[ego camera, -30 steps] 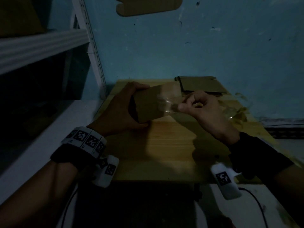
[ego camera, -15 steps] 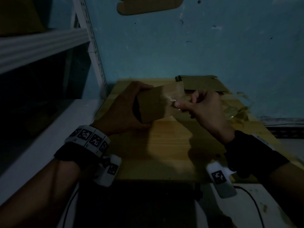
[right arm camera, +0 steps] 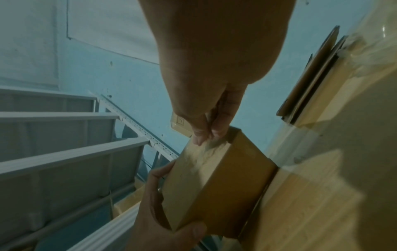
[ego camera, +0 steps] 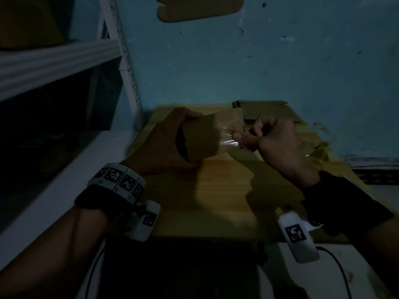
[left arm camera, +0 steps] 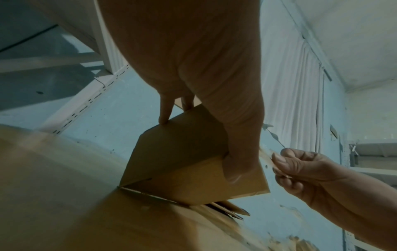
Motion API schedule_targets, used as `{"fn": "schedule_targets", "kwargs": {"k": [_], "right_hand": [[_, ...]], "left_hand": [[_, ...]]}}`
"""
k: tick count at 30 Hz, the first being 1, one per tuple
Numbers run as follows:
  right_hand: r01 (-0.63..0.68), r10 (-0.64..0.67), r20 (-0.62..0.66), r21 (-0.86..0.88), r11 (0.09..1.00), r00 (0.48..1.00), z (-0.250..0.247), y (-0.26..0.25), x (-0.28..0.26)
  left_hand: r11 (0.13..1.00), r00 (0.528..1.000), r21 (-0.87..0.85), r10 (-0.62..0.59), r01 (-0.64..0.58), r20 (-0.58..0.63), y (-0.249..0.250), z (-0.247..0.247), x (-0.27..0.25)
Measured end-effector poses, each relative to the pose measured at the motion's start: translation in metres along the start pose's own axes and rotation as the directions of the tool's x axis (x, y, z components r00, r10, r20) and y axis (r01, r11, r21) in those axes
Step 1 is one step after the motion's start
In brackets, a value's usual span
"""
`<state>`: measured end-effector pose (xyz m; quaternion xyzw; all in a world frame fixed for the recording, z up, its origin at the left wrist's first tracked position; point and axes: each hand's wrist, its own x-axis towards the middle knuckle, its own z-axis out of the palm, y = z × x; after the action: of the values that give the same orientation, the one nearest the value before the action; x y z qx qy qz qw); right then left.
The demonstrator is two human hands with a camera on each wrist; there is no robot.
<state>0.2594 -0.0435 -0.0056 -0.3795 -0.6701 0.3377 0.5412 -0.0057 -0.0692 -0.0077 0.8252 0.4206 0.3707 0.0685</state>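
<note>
A small brown cardboard box [ego camera: 200, 139] is held above a wooden table [ego camera: 218, 190]. My left hand [ego camera: 164, 143] grips its left end, thumb on the near face and fingers over the top; the left wrist view shows the same box [left arm camera: 193, 161]. A strip of clear tape [ego camera: 226, 134] runs from the box's right end. My right hand [ego camera: 265, 139] pinches the tape's free end between thumb and forefinger, just off the box's right edge. In the right wrist view the fingertips [right arm camera: 204, 135] sit at the taped edge of the box [right arm camera: 217, 180].
Flattened cardboard pieces [ego camera: 267, 111] lie at the table's far edge against a blue wall. Crumpled tape scraps [ego camera: 319, 147] sit at the table's right side. A white metal shelf rack [ego camera: 121, 61] stands to the left. A cable [ego camera: 336, 268] runs by the near right corner.
The right hand slid in against the box's taped right end half a second ago and has since drawn back right, pinching the tape. The left hand keeps the box almost still.
</note>
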Motion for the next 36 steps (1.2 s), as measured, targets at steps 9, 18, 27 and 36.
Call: {"fn": "schedule_targets", "kwargs": {"k": [9,18,27,36], "right_hand": [[-0.009,0.003,-0.064,-0.090,0.996,0.998,-0.023,0.000,0.003],[-0.084,0.057,-0.201,-0.129,0.988,0.978,-0.056,0.006,0.010],[-0.098,0.055,-0.255,-0.160,0.982,0.965,-0.076,0.011,0.012],[-0.116,0.067,-0.281,-0.162,0.980,0.957,-0.077,0.017,0.015]], "left_hand": [[0.999,1.000,-0.030,-0.023,0.023,0.018,0.003,-0.002,0.000],[0.997,0.998,-0.043,-0.058,0.057,-0.007,0.000,-0.005,-0.001],[0.997,0.998,-0.048,-0.064,0.064,0.010,0.000,-0.006,-0.003],[0.996,0.998,-0.073,-0.058,0.060,0.028,-0.001,-0.006,-0.003]]}}
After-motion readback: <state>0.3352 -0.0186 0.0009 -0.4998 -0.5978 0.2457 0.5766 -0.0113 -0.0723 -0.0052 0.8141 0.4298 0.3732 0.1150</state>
